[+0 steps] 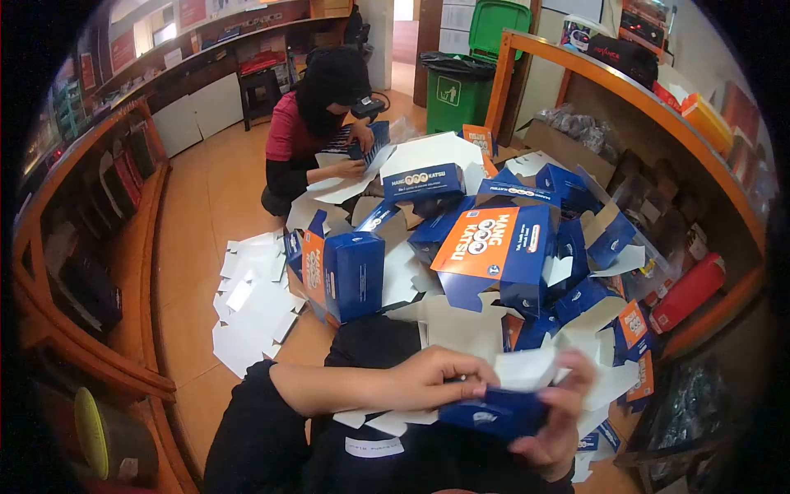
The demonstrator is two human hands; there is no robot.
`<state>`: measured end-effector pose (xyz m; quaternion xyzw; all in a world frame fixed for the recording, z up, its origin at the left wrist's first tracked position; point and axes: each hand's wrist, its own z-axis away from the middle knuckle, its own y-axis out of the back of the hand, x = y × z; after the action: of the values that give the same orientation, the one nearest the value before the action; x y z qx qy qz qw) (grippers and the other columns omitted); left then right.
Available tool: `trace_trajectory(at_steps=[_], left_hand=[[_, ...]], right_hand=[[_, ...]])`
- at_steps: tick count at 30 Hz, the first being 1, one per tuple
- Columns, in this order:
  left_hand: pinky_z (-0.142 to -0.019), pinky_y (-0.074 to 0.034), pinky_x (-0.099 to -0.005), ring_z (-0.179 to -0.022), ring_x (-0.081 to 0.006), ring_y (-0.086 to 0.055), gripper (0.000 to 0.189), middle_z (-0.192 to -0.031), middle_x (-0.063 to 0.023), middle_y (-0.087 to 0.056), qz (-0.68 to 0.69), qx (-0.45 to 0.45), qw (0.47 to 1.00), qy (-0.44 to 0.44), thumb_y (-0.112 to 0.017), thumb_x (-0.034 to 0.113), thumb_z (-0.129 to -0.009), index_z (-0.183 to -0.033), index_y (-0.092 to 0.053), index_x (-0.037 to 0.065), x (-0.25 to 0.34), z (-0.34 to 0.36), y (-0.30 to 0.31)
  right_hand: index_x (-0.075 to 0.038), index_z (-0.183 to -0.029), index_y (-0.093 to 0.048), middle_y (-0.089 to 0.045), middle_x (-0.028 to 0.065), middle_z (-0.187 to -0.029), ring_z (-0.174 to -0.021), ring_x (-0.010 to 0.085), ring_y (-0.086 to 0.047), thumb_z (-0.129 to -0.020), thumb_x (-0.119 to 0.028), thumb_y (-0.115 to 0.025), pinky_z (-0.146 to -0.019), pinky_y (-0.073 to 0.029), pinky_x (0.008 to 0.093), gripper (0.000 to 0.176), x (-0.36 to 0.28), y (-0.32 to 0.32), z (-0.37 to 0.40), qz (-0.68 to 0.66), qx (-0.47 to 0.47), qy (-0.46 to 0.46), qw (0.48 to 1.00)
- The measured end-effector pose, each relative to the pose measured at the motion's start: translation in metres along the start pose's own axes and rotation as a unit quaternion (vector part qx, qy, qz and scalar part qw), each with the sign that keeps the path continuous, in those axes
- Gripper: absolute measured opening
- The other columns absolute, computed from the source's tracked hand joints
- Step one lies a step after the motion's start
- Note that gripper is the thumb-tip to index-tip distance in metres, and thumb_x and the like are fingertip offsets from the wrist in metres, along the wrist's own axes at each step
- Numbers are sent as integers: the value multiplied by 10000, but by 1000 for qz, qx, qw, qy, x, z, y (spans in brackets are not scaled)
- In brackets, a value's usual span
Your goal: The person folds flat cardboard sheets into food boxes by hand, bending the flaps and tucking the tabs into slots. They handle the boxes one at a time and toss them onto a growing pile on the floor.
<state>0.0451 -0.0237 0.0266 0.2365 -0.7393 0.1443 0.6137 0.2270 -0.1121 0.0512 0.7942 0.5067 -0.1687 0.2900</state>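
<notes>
Low in the head view, over my lap, is a partly folded blue cardboard box [494, 413] with a white inner side. My left hand [444, 379] pinches its upper left edge between thumb and fingers. At the box's right end my right hand [559, 412] is curled round the panels, its fingers a little blurred. A white flap stands up between the two hands. Just beyond lie open box blanks showing their pale insides. A large orange and blue box [498, 251] marked "MANG KATSU" rests on the pile ahead, with another standing box [354, 276] to its left.
Across the pile a co-worker [317, 136] crouches, hands on a blue box. Flat white blanks [255, 309] lie on the floor at left. Wooden shelves [136, 288] run along the left, a wooden rack [609, 70] along the right. A green bin [457, 95] stands behind.
</notes>
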Motion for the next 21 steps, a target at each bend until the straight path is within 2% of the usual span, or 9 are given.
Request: trace_trajectory(at_steps=[2, 4, 7, 11, 13, 14, 16, 19, 21], left_hand=[[-744, -425, -240, -918, -106, -535, 223, -942, -70, -590, 80, 50, 995, 40, -488, 128, -907, -1099, -473, 16, 2, -1, 3], [-846, -409, -260, -1020, -122, -503, 282, -1095, -101, -517, 281, 59, 953, -92, -422, 114, -930, -1190, -340, 41, 25, -15, -4], [-887, -392, -262, -1042, -128, -485, 299, -1134, -91, -484, 359, 49, 912, -196, -375, 97, -942, -1216, -262, 55, 34, -30, -23], [-898, -386, -287, -1065, -164, -481, 442, -1166, -121, -472, 398, -7, 895, -204, -379, 123, -942, -1308, -134, 76, 40, -35, -42], [-879, -395, -279, -1079, -160, -473, 502, -1181, -116, -461, 441, 12, 880, -175, -386, 132, -939, -1340, -91, 63, 45, -36, -42], [-869, -400, -275, -1085, -158, -470, 533, -1189, -114, -456, 462, 21, 872, -159, -389, 136, -938, -1356, -69, 56, 46, -37, -41], [-791, -437, -284, -1010, -197, -528, 563, -1113, -134, -499, 309, 74, 918, -237, -408, 137, -928, -1360, -67, 20, 40, -44, -44], [-623, -468, -360, -725, -331, -583, 647, -844, -222, -541, -110, 146, 936, -301, -473, 88, -870, -1335, -65, -101, 12, -42, -52], [-620, -464, -383, -683, -369, -567, 705, -799, -261, -530, -286, 167, 863, -381, -495, 44, -823, -1323, -33, -140, 10, -44, -60]], right_hand=[[-217, -976, -567, -436, 89, -1155, -1133, 328, -375, -642, -285, -759, -984, -280, 475, 391, 13, 1, 8, 50, 63, 134, 988], [-273, -1009, -567, -426, 57, -1196, -1166, 335, -365, -612, -354, -779, -1012, -269, 508, 456, 25, -3, 6, 114, 72, 274, 952], [-315, -1060, -543, -424, 16, -1164, -1180, 283, -388, -556, -383, -804, -1004, -263, 577, 572, 12, 6, 20, 271, -86, 238, 929], [-287, -1245, -371, -383, 62, -1183, -1141, 371, -413, -668, -398, -739, -978, -287, 602, 693, 21, -9, 23, 295, 58, 237, 924], [-286, -1300, -300, -372, 79, -1191, -1120, 396, -417, -701, -403, -707, -964, -299, 612, 733, 5, 9, 17, 309, -24, 202, 929], [-285, -1322, -282, -346, 97, -1231, -1146, 425, -383, -735, -437, -655, -965, -292, 616, 711, 13, 14, 19, 305, -6, 255, 917], [-269, -1349, -277, -304, 126, -1294, -1191, 458, -326, -785, -491, -568, -972, -277, 617, 673, 36, 14, 10, 299, 59, 417, 856], [-126, -1339, -358, -177, 232, -1372, -1241, 468, -258, -871, -503, -384, -969, -296, 573, 602, 69, 35, -21, 331, 111, 505, 789], [-72, -1333, -365, -137, 281, -1373, -1237, 465, -265, -890, -482, -335, -958, -316, 552, 604, 4, 65, 16, 319, -79, 112, 938]])
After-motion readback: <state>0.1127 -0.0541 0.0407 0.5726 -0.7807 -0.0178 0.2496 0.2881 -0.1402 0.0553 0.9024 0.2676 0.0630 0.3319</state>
